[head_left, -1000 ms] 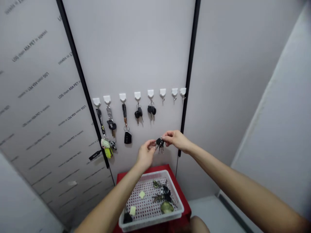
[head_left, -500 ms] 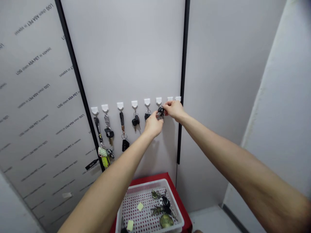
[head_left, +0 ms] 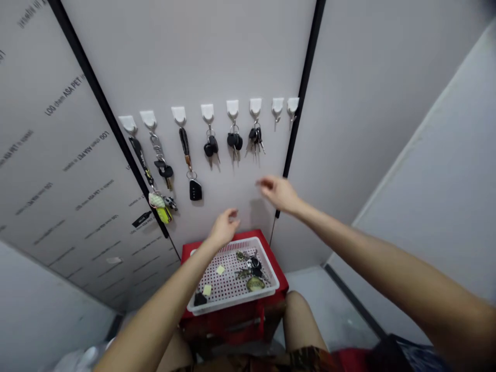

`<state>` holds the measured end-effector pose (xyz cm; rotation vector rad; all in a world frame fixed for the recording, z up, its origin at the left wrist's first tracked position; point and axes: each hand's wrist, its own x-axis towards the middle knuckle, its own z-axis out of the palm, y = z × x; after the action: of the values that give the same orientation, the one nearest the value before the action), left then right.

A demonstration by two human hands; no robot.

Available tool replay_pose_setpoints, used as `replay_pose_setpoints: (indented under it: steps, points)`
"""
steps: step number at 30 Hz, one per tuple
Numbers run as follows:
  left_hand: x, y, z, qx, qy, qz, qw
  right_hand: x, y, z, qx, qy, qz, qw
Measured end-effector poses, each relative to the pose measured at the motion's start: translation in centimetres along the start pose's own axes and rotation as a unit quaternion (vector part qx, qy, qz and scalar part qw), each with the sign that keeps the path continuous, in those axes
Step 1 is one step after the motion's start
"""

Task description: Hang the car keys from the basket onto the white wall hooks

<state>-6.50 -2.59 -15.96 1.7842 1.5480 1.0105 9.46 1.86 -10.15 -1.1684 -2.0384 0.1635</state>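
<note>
My left hand [head_left: 226, 227] hangs just above the back left of the white basket [head_left: 232, 305], its fingers apart and holding nothing. Higher and to the right, my right hand [head_left: 279, 193] is loosely curled, smeared by motion, with nothing visible in it. Above my hands a bunch of black-headed keys [head_left: 256, 135] hangs from the sixth white hook [head_left: 256, 107], touched by neither hand. In the basket lie several keys [head_left: 253, 263] and a round brass-coloured fob [head_left: 256, 283].
More keys [head_left: 234, 140] hang along the row, including a car key [head_left: 196, 190] on a braided strap. Two hooks [head_left: 293, 106] at the right carry nothing. The basket stands on a red-covered stool [head_left: 281, 276] between my knees. Yellow paper squares [head_left: 207, 290] lie inside it.
Both hands have let go of the keys at the sixth hook and moved down away from them. The keys now hang free. My view has tipped downward, showing more of the basket and stool.
</note>
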Motion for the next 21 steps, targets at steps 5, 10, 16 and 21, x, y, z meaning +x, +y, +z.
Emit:
replay_pose_setpoints:
  steps: [5, 10, 16, 21]
  points:
    - [-3.5, -6.0, 3.7, 0.067, -0.094, -0.057, 0.992, -8.2, 1.7, 6.6, -0.111, -0.325, -0.086, 0.935]
    - [-4.7, -6.8, 5.1, 0.153, -0.122, -0.008, 0.981, -10.6, 1.9, 8.2, -0.208, -0.383, -0.143, 0.889]
    - [-4.7, -7.3, 5.4, 0.188, -0.102, 0.012, 0.977, -10.4, 2.0, 8.2, -0.209, -0.377, -0.158, 0.888]
    - [-5.0, -6.8, 5.4, 0.161, -0.104, 0.021, 0.981, -9.4, 2.4, 7.7, -0.085, -0.348, -0.108, 0.927]
